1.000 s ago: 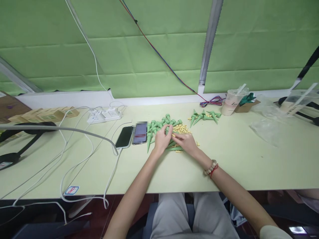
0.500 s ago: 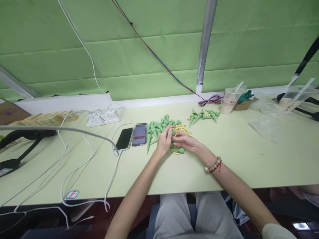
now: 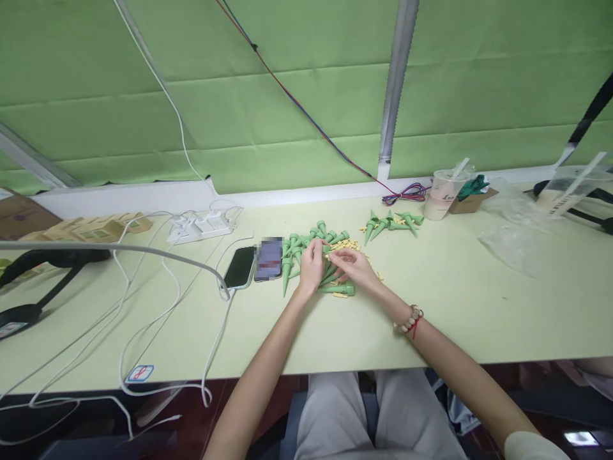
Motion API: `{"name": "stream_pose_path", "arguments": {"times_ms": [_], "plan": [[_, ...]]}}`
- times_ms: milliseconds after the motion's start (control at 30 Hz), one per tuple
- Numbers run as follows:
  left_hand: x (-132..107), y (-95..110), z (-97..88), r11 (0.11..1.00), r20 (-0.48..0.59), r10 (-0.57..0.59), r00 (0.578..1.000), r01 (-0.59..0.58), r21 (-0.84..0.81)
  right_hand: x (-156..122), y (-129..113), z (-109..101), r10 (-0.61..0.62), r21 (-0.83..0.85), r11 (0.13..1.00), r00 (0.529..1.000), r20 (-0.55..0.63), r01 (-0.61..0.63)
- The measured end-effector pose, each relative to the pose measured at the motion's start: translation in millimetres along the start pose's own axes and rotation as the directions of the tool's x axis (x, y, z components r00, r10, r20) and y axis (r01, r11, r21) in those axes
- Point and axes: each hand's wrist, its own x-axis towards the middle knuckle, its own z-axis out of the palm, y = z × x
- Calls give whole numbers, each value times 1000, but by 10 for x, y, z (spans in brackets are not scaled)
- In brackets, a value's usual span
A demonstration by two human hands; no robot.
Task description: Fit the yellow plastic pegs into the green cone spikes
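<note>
The green spikes [image 3: 294, 246] look like moulded plastic, so each should be light and stiff, with little give under a pinch. Their smooth taper could let fingers slide toward the point; the broad, collared head seems the surer hold, leaving the thin tip free. They are probably not fragile, though a narrow tip might bend or snap if forced. The yellow pegs [image 3: 347, 245] look tiny and light, best taken by thumb and fingertip around the middle, and likely to roll or scatter if brushed.

Each spike is a matte mid-green cone, wide at the capped end and drawn to a sharp point; the pegs are short, pale yellow sticks.

With twelve o'clock away from the person, the main heap spreads from ten to twelve o'clock of the hands on the bench [image 3: 445, 300], the pegs lie at one, and a smaller cluster of spikes [image 3: 383, 225] sits at two.

The left hand [image 3: 312, 263] is curled closed around a green spike [image 3: 326, 248], mostly hidden. The right hand [image 3: 352, 265] has its fingertips drawn in beside it; whether they grip a peg, I cannot tell.
</note>
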Motion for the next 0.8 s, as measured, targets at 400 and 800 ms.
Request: {"name": "stream_pose_path", "arguments": {"times_ms": [400, 800], "plan": [[-30, 0, 32, 999, 108, -42, 993, 45, -22, 12, 97, -9, -387, -302, 883, 922, -34, 359], [-39, 48, -5, 997, -116, -26, 993, 35, 72, 44, 71, -17, 81, 57, 995, 993, 84, -86]]}}
